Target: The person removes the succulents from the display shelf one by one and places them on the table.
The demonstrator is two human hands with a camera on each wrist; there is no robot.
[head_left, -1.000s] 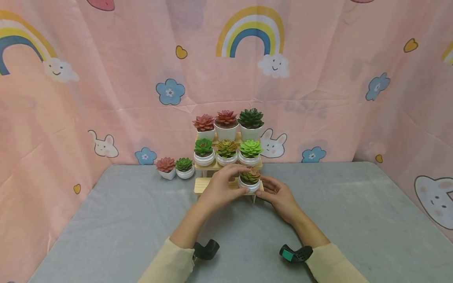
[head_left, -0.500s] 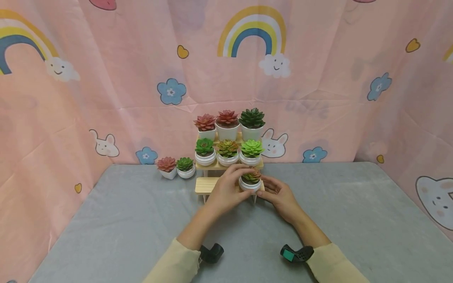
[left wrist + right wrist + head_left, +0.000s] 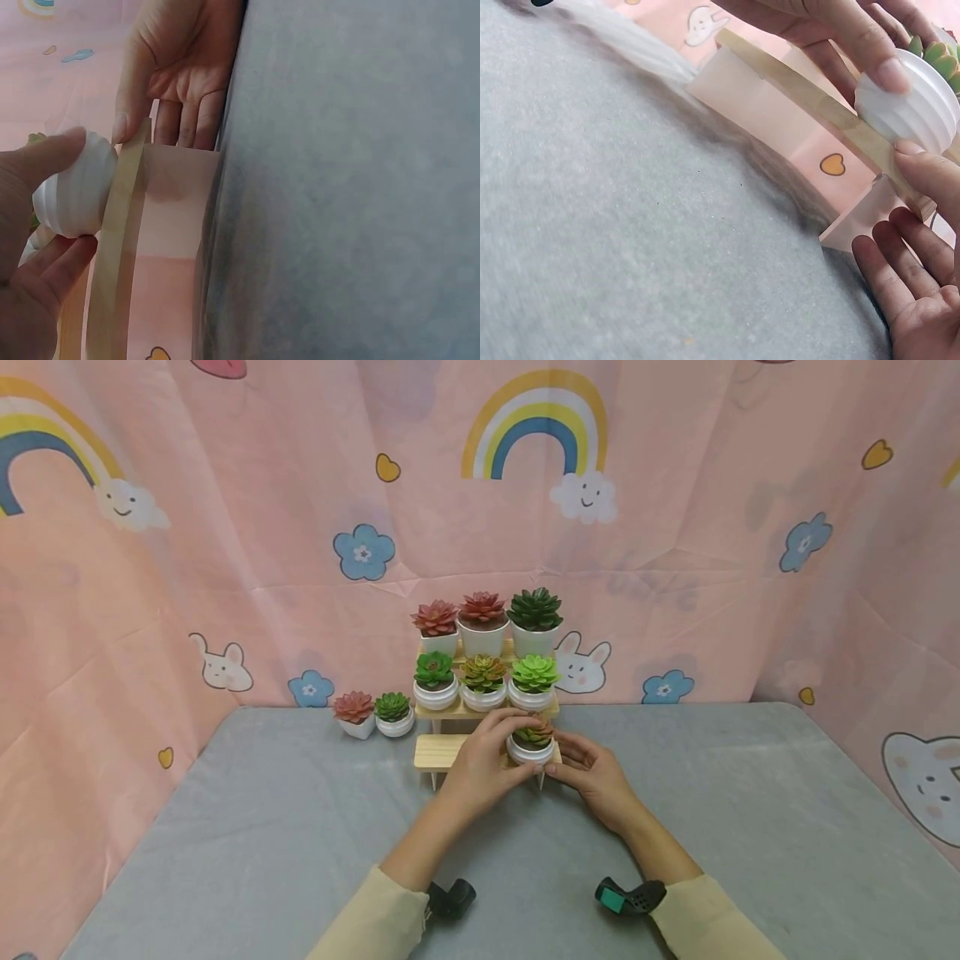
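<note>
On the lowest step of a three-tier wooden display stand point(image 3: 438, 752) sits a reddish-green potted succulent point(image 3: 531, 749) in a ribbed white pot. My left hand point(image 3: 483, 766) grips its pot point(image 3: 82, 187), thumb in front and fingers behind, and covers part of the step. At the step's right end my right hand point(image 3: 600, 783) holds the stand. Its thumb point(image 3: 919, 157) lies on the board's edge close to the pot, and its other fingers reach along the clear end leg point(image 3: 859, 214).
Several potted succulents fill the upper two steps, among them a bright green one point(image 3: 534, 681) and a dark green one point(image 3: 535, 618). Left of the stand, a pink succulent point(image 3: 354, 714) and a green one point(image 3: 393, 714) stand on the grey tabletop point(image 3: 262, 843). A pink printed curtain point(image 3: 675, 635) hangs behind.
My left hand and forearm have shifted slightly to the right, staying around the pot. The right hand and the plants look nearly unchanged.
</note>
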